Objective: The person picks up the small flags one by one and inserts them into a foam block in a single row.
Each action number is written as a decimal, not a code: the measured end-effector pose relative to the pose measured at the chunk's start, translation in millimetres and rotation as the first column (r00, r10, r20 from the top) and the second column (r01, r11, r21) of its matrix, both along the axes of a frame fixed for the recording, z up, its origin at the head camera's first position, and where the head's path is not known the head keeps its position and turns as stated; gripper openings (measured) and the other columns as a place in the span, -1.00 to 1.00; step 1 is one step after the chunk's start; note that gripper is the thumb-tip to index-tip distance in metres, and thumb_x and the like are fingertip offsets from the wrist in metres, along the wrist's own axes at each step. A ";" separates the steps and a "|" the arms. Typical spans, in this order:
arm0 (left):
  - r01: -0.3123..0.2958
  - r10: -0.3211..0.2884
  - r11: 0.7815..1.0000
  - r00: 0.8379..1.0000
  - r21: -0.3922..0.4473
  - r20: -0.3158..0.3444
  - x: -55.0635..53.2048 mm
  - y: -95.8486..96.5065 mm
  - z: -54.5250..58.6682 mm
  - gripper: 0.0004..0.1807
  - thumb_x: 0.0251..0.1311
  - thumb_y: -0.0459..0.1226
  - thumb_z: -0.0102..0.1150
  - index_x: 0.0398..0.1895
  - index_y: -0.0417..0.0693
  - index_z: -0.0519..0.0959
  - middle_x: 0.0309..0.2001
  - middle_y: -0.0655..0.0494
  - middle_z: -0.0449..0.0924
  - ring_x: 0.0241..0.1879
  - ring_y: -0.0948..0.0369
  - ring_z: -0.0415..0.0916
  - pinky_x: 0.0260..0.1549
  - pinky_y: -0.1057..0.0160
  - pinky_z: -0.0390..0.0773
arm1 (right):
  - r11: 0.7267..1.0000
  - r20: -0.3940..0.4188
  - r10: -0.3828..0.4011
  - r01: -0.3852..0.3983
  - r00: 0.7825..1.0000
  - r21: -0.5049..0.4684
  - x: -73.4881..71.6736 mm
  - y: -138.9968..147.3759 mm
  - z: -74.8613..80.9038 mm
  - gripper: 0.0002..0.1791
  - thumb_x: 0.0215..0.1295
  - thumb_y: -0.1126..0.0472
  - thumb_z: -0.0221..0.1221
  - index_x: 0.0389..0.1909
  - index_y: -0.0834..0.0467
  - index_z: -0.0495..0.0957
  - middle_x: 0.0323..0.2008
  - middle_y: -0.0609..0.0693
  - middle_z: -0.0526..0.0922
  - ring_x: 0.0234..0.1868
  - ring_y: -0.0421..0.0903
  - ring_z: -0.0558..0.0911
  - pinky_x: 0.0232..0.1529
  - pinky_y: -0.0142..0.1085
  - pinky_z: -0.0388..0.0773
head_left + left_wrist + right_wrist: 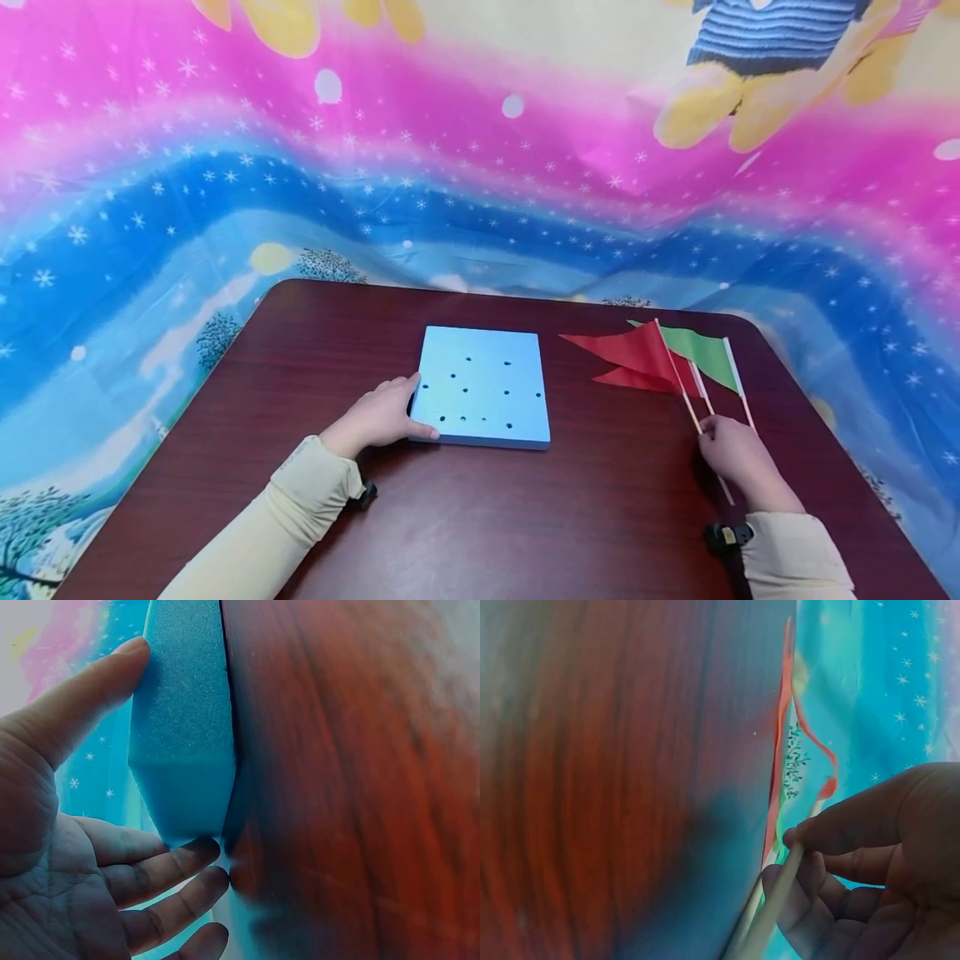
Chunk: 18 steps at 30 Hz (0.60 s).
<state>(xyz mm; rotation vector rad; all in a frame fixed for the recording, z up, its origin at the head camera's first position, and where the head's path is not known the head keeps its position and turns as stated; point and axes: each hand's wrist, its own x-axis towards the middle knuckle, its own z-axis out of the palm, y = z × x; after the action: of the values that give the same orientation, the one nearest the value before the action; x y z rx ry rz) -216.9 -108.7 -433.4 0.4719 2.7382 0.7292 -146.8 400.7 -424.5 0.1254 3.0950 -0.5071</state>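
Observation:
A square light-blue foam board (480,387) with several small holes in its top lies flat on the table. My left hand (378,414) rests at its near left corner, the thumb along the front edge and the fingers by the left side. In the left wrist view the thumb (97,690) lies straight against the board's upper edge. On the right, my right hand (738,458) pinches the thin wooden stick of a red pennant flag (633,350) between thumb and fingertips. Another red flag (637,380) and a green flag (701,350) lie under and beside it.
The dark brown wooden table (495,517) has rounded far corners. Behind it and along its sides hangs a colourful printed cloth (450,183). Each wrist wears a small black device (726,537) at the cuff.

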 end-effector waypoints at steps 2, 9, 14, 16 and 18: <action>0.001 -0.001 1.000 1.000 -0.006 -0.005 0.7 -0.4 -0.1 0.22 0.04 0.11 0.56 0.59 -0.35 0.13 0.47 -0.34 0.26 0.44 -0.20 0.24 0.32 -0.22 0.30 | 1.000 -0.009 -0.017 0.017 1.000 -0.023 0.8 -0.7 1.0 -0.81 0.34 0.35 0.00 -0.30 0.38 0.55 -0.54 0.02 0.51 -0.50 -0.02 0.49 -0.40 -0.13 0.46; 0.000 -0.001 1.000 1.000 -0.017 -0.016 2.8 0.6 0.4 0.22 0.02 0.12 0.57 0.58 -0.35 0.15 0.46 -0.32 0.29 0.42 -0.18 0.27 0.31 -0.21 0.32 | 0.995 -0.064 -0.061 0.055 0.996 -0.082 2.9 -8.1 7.9 -0.75 0.40 0.30 0.02 -0.15 0.44 0.53 -0.36 0.19 0.64 -0.37 0.07 0.59 -0.31 -0.06 0.51; 0.004 -0.004 1.000 1.000 -0.020 -0.025 2.2 0.8 0.3 0.22 0.02 0.13 0.57 0.58 -0.35 0.16 0.46 -0.32 0.30 0.43 -0.18 0.27 0.30 -0.21 0.33 | 0.990 -0.100 -0.074 0.062 0.992 -0.125 3.1 -15.4 14.7 -0.76 0.42 0.30 0.03 -0.12 0.42 0.53 -0.30 0.21 0.64 -0.32 0.10 0.60 -0.27 -0.03 0.51; 0.005 -0.005 1.000 1.000 -0.025 -0.028 1.8 0.6 0.6 0.22 0.02 0.14 0.56 0.58 -0.35 0.16 0.46 -0.33 0.30 0.43 -0.19 0.26 0.31 -0.22 0.31 | 0.988 -0.109 -0.071 0.055 0.992 -0.144 2.6 -18.5 18.0 -0.76 0.44 0.29 0.03 -0.10 0.41 0.53 -0.29 0.21 0.64 -0.30 0.10 0.59 -0.25 -0.02 0.52; 0.008 -0.008 1.000 0.999 -0.028 -0.033 1.0 0.3 1.1 0.22 0.03 0.14 0.56 0.58 -0.35 0.16 0.46 -0.33 0.30 0.43 -0.20 0.26 0.32 -0.23 0.29 | 0.985 -0.119 -0.065 0.045 0.991 -0.167 1.5 -21.4 21.1 -0.75 0.45 0.29 0.04 -0.08 0.42 0.52 -0.28 0.21 0.64 -0.30 0.09 0.59 -0.27 -0.05 0.54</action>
<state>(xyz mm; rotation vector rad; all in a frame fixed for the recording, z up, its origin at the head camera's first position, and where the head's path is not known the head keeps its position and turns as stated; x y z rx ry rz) -215.9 -108.5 -432.3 0.4930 2.7720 0.6859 -145.3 379.3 -403.4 0.1857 3.1593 -0.7992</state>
